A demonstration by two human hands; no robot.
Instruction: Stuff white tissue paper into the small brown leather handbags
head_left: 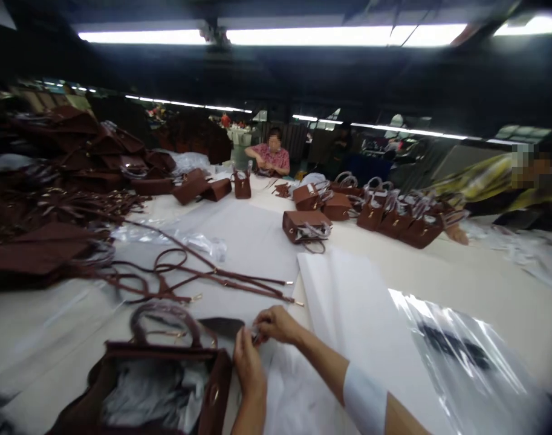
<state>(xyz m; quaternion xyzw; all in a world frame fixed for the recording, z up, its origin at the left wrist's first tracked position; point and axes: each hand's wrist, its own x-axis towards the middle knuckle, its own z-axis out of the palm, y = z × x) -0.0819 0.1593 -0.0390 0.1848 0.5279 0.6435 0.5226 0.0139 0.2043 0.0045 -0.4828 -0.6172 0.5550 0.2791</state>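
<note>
A brown handbag (221, 386) stands open in front of me at the lower left, with pale crumpled stuffing (144, 393) inside and wrapped handles upright. From its far side a dark flap (224, 327) reaches toward my left hand (250, 362), whose fingers are closed at the flap's end. My right hand (278, 324) pinches against the left fingertips, just right of the bag. Something small and greyish shows between both hands, too blurred and covered to name. Beyond the bag lie several brown straps (230, 277) with metal clasps.
Brown bags (98, 145) are heaped at the left. More handbags (393, 220) stand in a row at the right, near a person in yellow (484, 175). Another person (276, 157) sits at the far end. Clear plastic (466, 350) covers the right side of the table.
</note>
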